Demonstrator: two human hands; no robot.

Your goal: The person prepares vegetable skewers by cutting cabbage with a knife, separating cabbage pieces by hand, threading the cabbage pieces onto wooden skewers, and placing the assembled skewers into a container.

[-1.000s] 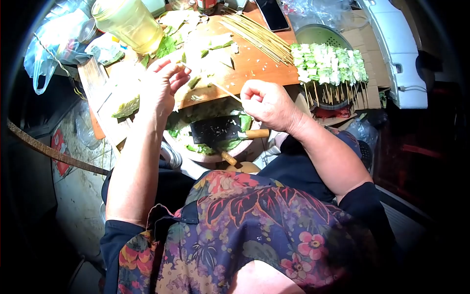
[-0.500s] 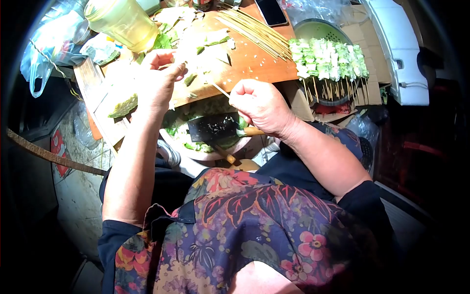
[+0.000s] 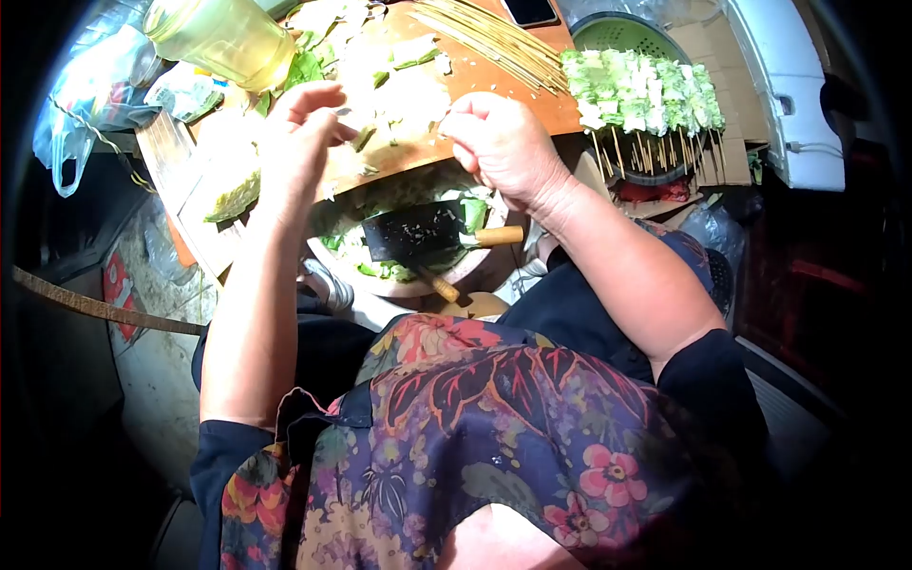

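My left hand is raised over the left part of the cutting board, its thumb and fingers apart with nothing plainly between them. Across from it, my right hand is closed in a pinch on a thin bamboo skewer, of which hardly any shows now. Pale cabbage leaves and scraps lie on the wooden board around both hands. Below the board's edge, a cleaver with a wooden handle rests across a basin holding green leaf pieces.
Bare bamboo skewers lie at the board's back, near a phone. To the right, skewered cabbage pieces rest over a green colander. A yellowish plastic jar and blue plastic bags are at the left; white foam stands far right.
My left fingers have parted from their pinch. My right hand has moved up and slightly right, and the skewer that stuck out from it is now barely visible. The view has shifted slightly.
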